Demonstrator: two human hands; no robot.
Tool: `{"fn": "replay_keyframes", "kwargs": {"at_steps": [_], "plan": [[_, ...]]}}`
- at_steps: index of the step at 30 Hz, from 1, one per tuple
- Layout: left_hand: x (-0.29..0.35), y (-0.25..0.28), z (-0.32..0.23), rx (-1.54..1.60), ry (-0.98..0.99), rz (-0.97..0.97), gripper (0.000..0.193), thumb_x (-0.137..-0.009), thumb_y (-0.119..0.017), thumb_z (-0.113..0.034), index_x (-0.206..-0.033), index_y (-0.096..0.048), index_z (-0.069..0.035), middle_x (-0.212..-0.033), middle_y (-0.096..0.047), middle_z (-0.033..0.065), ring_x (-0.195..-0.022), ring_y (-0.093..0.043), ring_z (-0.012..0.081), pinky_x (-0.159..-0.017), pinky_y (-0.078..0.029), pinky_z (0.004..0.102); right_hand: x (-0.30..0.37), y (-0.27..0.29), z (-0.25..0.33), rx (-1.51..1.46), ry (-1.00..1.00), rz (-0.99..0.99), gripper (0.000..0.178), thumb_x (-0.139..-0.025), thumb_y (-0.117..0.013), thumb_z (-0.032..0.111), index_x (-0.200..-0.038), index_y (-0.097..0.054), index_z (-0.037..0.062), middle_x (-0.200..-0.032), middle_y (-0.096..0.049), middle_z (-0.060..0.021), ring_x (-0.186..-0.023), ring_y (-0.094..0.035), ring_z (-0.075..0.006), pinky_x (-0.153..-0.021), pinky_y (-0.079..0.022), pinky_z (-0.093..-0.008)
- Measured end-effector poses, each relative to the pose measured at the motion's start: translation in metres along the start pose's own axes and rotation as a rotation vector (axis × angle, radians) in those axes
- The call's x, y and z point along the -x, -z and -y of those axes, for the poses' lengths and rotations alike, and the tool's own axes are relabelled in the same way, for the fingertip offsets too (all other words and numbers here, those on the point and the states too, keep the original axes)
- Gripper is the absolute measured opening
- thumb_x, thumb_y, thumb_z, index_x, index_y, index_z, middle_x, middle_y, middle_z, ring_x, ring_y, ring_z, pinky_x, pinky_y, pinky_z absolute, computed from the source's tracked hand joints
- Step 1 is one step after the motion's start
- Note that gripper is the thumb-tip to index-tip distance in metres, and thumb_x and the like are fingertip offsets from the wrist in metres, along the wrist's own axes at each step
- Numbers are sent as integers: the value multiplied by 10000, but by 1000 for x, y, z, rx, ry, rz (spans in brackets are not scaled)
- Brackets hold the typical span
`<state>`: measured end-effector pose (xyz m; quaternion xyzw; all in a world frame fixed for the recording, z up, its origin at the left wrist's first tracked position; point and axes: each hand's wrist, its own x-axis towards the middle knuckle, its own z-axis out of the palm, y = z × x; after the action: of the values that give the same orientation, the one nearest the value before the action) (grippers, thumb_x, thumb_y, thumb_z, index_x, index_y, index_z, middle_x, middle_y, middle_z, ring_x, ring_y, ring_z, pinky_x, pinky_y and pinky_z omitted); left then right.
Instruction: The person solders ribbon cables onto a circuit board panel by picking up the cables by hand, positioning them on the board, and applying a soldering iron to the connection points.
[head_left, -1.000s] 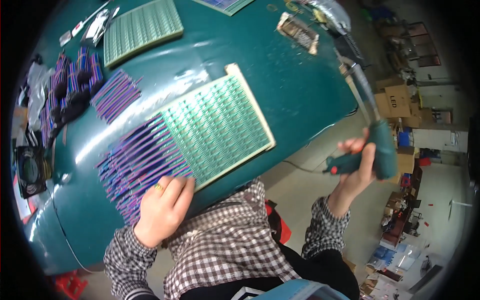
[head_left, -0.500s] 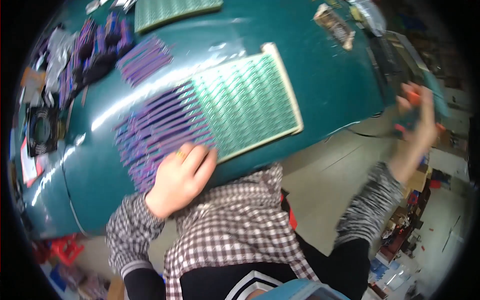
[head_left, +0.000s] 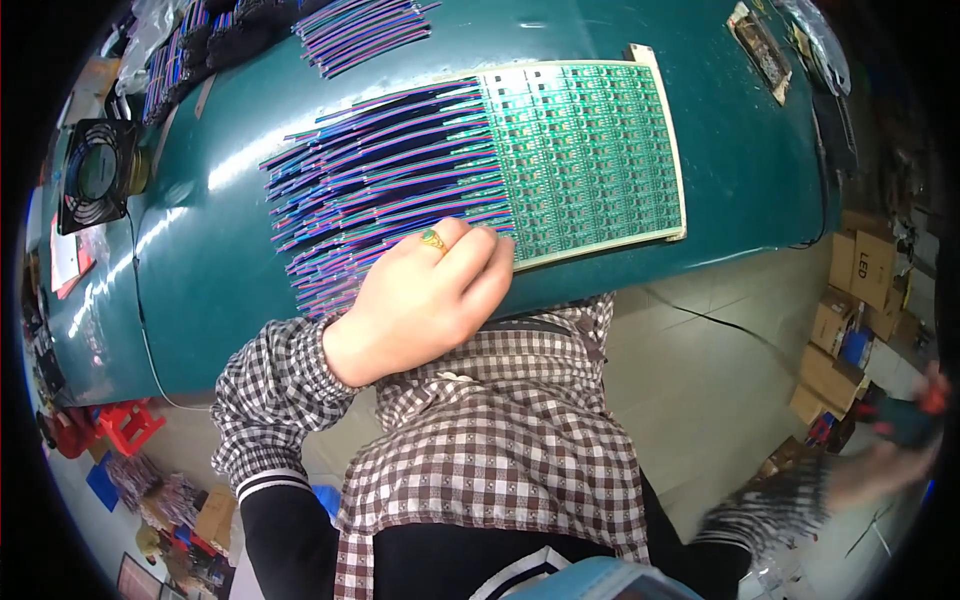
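So we've got our left hand (head_left: pixel 425 300) resting loosely curled on the near edge of the teal table (head_left: pixel 220 270), fingers together and bent, knuckles down on the lower corner of the green circuit board panel (head_left: pixel 585 150) and on the ends of the ribbon wires (head_left: pixel 390 200), pressing rather than gripping anything. There's a gold ring with a green stone (head_left: pixel 432 238) on one finger. The panel lies flat in the middle of the table, its far end toward the upper right of the view and tilted a bit off square with the table edge. The striped purple, blue and green wires lie side by side in a fan, their long axis running left to right, one end meeting the panel's left edge and the free ends pointing out toward the left. Our right hand (head_left: pixel 895 440) is way off to the lower right, well clear of the table and badly blurred; it looks wrapped around a dark tool with red on it (head_left: pixel 905 415), but we can't tell what the tool is. A second loose bunch of the same wires (head_left: pixel 365 30) sits at the far side, and a small black fan (head_left: pixel 95 175) stands at the left end of the table. Cardboard boxes (head_left: pixel 860 290) sit on the floor at right.
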<state>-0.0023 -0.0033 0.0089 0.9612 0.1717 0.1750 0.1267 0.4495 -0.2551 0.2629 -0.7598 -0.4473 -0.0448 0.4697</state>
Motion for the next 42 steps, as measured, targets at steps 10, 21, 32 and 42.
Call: {"fn": "replay_keyframes", "kwargs": {"at_steps": [10,21,32,42], "plan": [[7,-10,2,-113,-57,-151,399,-688,-688,-72,-1071,-735,26,-986,-654,88,-813,-654,197,-642,-550,286,206,-235,21,-638,-661,358,786,-894,-753,478,-1356,-493,-102,-1067,-664,-215,-984,-712,-349,-772,-665,-430],[3,-16,-3,-156,-67,-233,383,-652,-686,-76,-1017,-749,20,-951,-677,83,-807,-667,195,-639,-549,275,237,-222,21,-439,-618,639,645,-787,-901,384,-1176,-650,-66,-1002,-739,-113,-976,-736,-249,-899,-590,-375],[0,-8,-4,-68,-21,-152,341,-706,-698,-62,-1031,-730,36,-962,-637,83,-800,-648,193,-630,-535,283,246,-219,12,-177,-324,701,619,-788,-864,480,-1134,-701,-6,-978,-723,-119,-895,-699,-281,-825,-571,-371],[0,-10,-1,-78,-36,-129,350,-702,-705,-58,-1038,-722,36,-960,-622,82,-784,-634,188,-623,-526,284,244,-221,11,-105,-272,748,713,-757,-876,522,-1162,-679,-30,-974,-702,-135,-846,-699,-282,-756,-581,-358]]}}
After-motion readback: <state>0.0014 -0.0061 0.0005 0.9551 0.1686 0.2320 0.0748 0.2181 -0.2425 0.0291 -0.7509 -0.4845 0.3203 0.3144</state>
